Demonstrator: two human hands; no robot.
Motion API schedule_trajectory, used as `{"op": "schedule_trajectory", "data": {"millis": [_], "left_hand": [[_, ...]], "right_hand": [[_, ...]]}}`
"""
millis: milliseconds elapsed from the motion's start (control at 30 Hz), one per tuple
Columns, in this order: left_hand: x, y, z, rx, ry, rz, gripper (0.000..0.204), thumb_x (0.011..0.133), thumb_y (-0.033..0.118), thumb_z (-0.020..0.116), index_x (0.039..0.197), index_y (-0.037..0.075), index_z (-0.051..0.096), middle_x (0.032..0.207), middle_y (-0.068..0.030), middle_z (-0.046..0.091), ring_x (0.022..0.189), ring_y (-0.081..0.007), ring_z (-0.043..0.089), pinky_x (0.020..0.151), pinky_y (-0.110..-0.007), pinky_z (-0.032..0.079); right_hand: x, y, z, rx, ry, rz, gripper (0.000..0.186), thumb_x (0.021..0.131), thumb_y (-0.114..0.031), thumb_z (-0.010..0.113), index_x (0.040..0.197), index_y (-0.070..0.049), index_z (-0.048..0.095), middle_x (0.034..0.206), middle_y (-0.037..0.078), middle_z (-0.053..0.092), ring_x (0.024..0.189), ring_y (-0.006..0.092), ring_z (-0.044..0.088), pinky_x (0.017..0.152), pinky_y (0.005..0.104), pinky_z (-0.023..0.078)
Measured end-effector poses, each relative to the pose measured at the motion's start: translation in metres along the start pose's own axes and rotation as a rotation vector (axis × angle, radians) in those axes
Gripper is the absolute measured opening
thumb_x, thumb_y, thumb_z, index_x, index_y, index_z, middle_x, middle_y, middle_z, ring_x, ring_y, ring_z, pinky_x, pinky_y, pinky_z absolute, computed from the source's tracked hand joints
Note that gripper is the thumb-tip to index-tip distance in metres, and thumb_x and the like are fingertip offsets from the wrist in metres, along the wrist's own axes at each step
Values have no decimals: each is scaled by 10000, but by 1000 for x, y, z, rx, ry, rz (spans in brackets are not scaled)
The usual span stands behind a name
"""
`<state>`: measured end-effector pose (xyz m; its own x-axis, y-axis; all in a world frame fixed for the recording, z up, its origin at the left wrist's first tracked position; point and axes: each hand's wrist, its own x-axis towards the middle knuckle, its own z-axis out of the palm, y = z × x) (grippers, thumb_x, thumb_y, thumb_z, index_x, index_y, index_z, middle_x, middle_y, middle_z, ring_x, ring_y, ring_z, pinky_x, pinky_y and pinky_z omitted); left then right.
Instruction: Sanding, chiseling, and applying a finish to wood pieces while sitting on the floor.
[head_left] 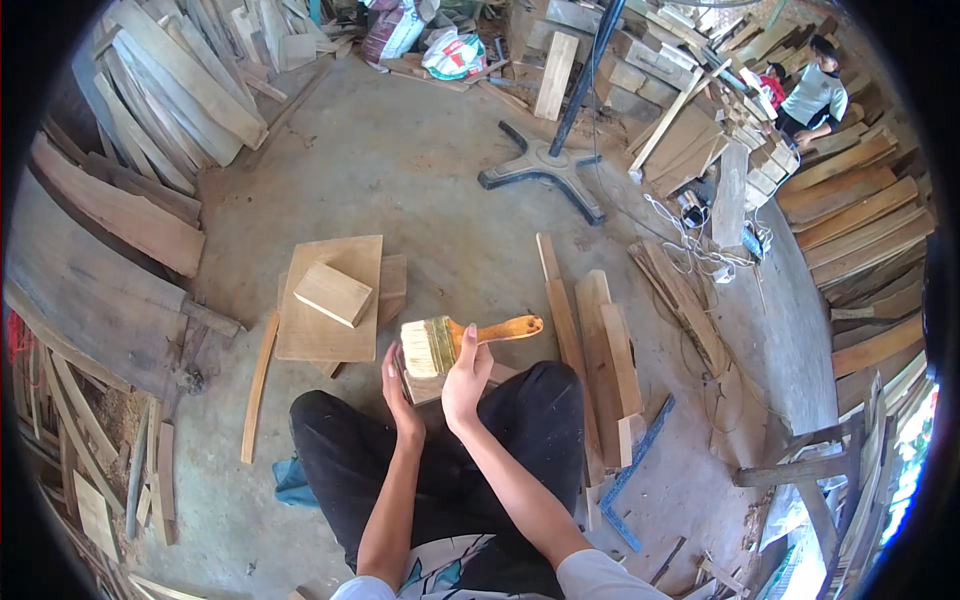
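My right hand [464,390] grips a wide paintbrush [428,346] with pale bristles, a metal band and an orange-brown wooden handle. The bristles face left and the handle reaches out to the right. Beneath the brush, a wooden block [424,388] shows in part above my lap. My left hand [402,398] holds the block's left side, its fingers pointing up along it. On the floor ahead and slightly left, another wooden block [334,293] rests on a flat square board [300,335], which overlaps more wood.
Long planks [595,350] and a blue L-shaped square [640,475] lie to my right. A metal stand base [545,168] stands ahead, with white cables [690,240] beyond it. Boards [180,90] lean at the left. Two people [815,95] are at the far right.
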<state>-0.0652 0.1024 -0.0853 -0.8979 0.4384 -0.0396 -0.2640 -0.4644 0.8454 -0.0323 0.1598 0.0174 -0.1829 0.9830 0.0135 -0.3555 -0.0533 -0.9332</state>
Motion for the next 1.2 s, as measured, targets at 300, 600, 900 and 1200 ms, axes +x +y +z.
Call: {"op": "schedule_trajectory", "data": {"millis": [300, 600, 900, 1200], "left_hand": [[8, -26, -58, -79, -22, -276, 611, 1000, 446, 361, 1437, 20, 387, 1396, -118, 499, 1292, -251, 470, 1098, -384, 334], [-12, -12, -43, 57, -323, -306, 516, 996, 312, 388, 1381, -24, 463, 1383, -115, 521, 1302, -232, 446, 1098, -331, 310], [-16, -9, -31, 159, -313, -399, 551, 1023, 343, 390, 1457, 5, 356, 1452, -92, 445, 1328, -199, 434, 1095, -333, 349], [-3, -58, -68, 219, -314, -384, 540, 1008, 347, 428, 1425, 4, 423, 1403, -92, 500, 1288, -195, 467, 1089, -333, 351]], "right_hand": [[-2, -5, 10, -20, -199, 75, 411, 1037, -342, 481, 810, -5, 541, 714, -29, 507, 678, 57, 419, 613, 260, 362], [13, -6, -25, 28, -411, 198, 336, 1005, -325, 535, 892, -20, 618, 826, -28, 591, 782, 34, 516, 735, 221, 415], [14, -1, -37, 3, -564, 224, 349, 1024, -323, 515, 875, -16, 588, 810, -38, 588, 710, 30, 482, 656, 230, 413], [-3, -15, -31, -461, -451, 69, 473, 1045, -368, 430, 1111, 41, 659, 949, 61, 681, 862, 134, 625, 805, 282, 479]]}}
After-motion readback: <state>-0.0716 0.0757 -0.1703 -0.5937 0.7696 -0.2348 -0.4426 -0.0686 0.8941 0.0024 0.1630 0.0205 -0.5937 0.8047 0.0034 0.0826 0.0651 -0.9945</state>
